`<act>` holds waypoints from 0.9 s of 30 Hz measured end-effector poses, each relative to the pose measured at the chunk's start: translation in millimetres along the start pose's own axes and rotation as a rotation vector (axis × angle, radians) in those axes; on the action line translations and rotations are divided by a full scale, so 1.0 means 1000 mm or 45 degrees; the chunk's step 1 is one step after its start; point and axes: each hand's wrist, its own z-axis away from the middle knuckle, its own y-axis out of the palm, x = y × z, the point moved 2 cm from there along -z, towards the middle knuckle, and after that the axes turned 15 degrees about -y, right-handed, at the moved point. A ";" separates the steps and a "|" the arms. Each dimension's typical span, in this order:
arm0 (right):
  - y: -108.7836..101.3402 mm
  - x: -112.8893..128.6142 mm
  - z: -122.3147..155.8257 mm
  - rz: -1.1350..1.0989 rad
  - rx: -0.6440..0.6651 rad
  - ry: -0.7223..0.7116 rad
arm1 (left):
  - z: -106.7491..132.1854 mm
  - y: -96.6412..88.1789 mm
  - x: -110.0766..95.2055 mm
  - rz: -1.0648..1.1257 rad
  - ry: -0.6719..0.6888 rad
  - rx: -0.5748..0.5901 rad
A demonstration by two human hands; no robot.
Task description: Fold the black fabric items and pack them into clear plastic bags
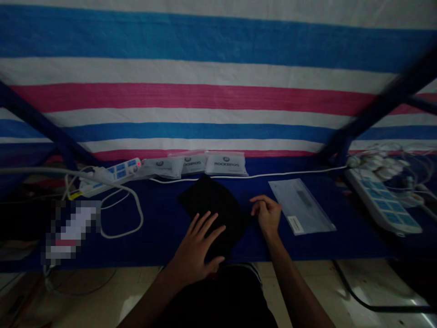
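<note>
A flat black cloth [213, 212] lies on the blue tabletop [160, 232], close to the front edge. My left hand [198, 241] rests on it with fingers spread, covering its lower part. My right hand [268, 214] sits at the cloth's right edge, fingers loosely curled, and holds nothing that I can see. To its right lies a transparent zip pouch [300, 207] with a white label. Three white ROCKBROS packets [226, 164] stand in a row behind the cloth.
A white power strip [112, 175] with blue sockets lies at the back left, and another [382, 205] lies at right beside bundled white cables [375, 166]. A white cord [246, 176] runs along the back. A pixelated patch [71, 230] covers something at left.
</note>
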 end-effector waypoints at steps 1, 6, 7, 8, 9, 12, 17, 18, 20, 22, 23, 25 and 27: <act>0.000 0.000 0.000 0.006 0.009 0.002 | 0.006 0.005 0.000 -0.013 -0.006 0.026; 0.004 0.001 0.001 0.184 0.195 -0.093 | 0.019 0.018 0.007 -0.060 -0.039 0.072; 0.005 0.003 0.001 0.235 0.251 -0.147 | 0.019 0.018 0.008 -0.049 -0.023 0.076; 0.006 0.005 0.003 0.280 0.300 -0.213 | 0.019 0.017 0.009 -0.032 -0.002 0.079; 0.007 0.008 0.005 0.317 0.341 -0.291 | 0.019 0.017 0.010 -0.013 0.020 0.080; 0.006 0.019 0.018 0.385 0.485 -0.538 | 0.020 0.015 0.011 0.056 0.064 0.086; -0.009 0.033 0.051 0.419 0.856 -0.750 | 0.018 0.011 0.017 0.167 0.065 0.093; -0.012 0.035 0.055 0.414 0.929 -0.760 | 0.017 0.010 0.019 0.188 0.064 0.092; -0.016 0.037 0.062 0.414 1.066 -0.765 | 0.012 0.007 0.026 0.235 0.073 0.085; -0.017 0.038 0.064 0.431 1.181 -0.765 | 0.007 0.005 0.035 0.299 0.077 0.057; -0.016 0.039 0.064 0.445 1.224 -0.764 | 0.005 0.004 0.039 0.341 0.073 0.032; -0.015 0.040 0.064 0.473 1.288 -0.756 | 0.001 0.002 0.047 0.436 0.056 -0.020; -0.013 0.041 0.063 0.493 1.330 -0.746 | -0.003 0.002 0.051 0.532 0.033 -0.069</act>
